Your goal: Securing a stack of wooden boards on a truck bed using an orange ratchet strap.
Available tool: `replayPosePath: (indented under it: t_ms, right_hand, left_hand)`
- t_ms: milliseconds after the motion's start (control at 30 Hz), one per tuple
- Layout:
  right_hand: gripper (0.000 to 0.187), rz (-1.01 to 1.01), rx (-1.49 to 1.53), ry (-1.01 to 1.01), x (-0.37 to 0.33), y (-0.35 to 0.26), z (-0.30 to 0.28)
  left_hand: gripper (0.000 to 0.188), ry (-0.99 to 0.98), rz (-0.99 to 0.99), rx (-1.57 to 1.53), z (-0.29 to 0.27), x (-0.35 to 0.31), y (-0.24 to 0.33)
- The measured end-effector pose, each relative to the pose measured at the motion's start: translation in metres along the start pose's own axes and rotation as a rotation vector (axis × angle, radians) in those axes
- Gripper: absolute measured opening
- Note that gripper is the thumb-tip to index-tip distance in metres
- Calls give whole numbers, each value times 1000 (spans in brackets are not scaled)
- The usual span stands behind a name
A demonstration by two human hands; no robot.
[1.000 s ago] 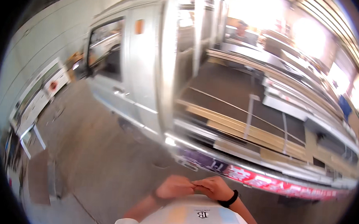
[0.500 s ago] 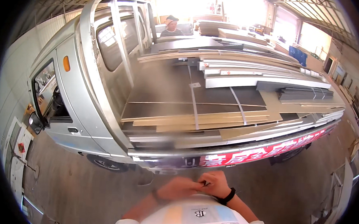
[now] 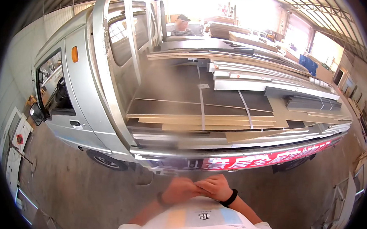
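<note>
My left hand (image 3: 182, 189) and my right hand (image 3: 214, 186) meet in front of my white shirt, with their curled fingers touching. Whatever may lie between the fingers is hidden. A dark band (image 3: 230, 198) circles my right wrist. Just beyond both hands runs the side of a silver flatbed truck, with a red banner (image 3: 267, 158) along it. On its bed lie flat dark boards (image 3: 172, 87), tan sheets (image 3: 216, 121) and long white strapped bundles (image 3: 270, 85). Neither hand touches the load.
At the left stands the truck's cab (image 3: 80, 85), with a side mirror (image 3: 37, 114) sticking out and a front wheel (image 3: 107, 160) below. Behind the bed is a person in a dark cap (image 3: 182, 25). Panels (image 3: 341, 207) lean at the right.
The small dark thing glimpsed between my fingers no longer shows. My hands have shifted slightly left, still together. In view, the truck's front has shifted a little right and up.
</note>
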State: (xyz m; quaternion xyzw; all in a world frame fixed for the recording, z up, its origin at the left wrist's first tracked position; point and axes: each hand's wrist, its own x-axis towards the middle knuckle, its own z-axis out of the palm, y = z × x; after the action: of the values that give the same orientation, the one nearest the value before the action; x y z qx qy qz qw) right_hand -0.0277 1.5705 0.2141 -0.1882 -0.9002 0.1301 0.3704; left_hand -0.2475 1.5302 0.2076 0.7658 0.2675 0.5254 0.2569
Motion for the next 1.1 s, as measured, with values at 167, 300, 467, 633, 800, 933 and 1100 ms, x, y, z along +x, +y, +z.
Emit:
replayPosePath:
  t_ms: [167, 300, 467, 633, 800, 933, 1100]
  right_hand:
    - [35, -55, -24, -123, 4, -1, -1]
    - [41, -63, -30, -159, 3, -4, -4]
    - [37, -17, 19, -130, 3, -5, -15]
    - [21, 35, -21, 86, -5, -5, -22]
    - [23, 138, -1, 149, -13, -6, -26]
    - [30, 191, -43, 178, -20, -5, -28]
    - [31, 204, -106, 158, -26, -5, -24]
  left_hand:
    - [20, 63, -48, 27, 3, -15, -7]
    - [21, 45, -97, 40, -1, -16, -2]
    - [23, -27, -116, -66, -3, -22, -7]
    - [33, -190, -153, -109, -3, -10, 3]
    - [45, -463, -222, -41, -4, 7, 8]
    - [48, -457, -207, -51, 8, 18, 13]
    - [34, -531, -242, -88, 11, 41, 25]
